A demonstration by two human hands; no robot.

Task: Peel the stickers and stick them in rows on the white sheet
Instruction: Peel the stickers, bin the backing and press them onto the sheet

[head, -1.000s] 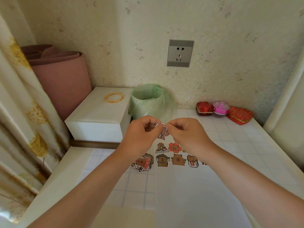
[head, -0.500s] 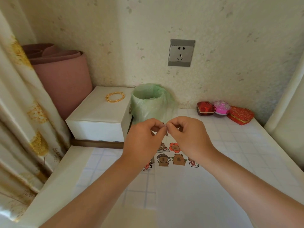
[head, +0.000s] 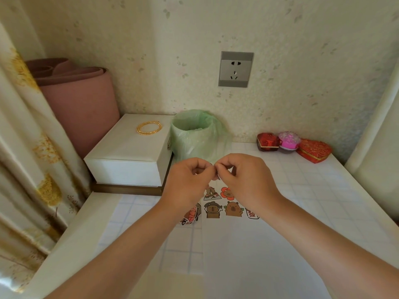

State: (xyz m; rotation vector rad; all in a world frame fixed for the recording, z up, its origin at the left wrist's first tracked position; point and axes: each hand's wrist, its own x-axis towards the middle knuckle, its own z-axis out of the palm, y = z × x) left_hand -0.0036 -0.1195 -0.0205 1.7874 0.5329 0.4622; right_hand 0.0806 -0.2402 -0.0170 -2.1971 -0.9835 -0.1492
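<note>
Left hand and right hand are meeting fingertip to fingertip above the white sheet, both pinching one small sticker, which a second ago was showing as a white curl between them and is now shrinking to a dark sliver under the fingertips. Backs of both hands are facing the camera, fingers curling tight, forearms converging in front of the green-lined bin. Below, the stuck stickers are sitting in two rows at the sheet's far edge, the loose pile lying just beside its left edge
</note>
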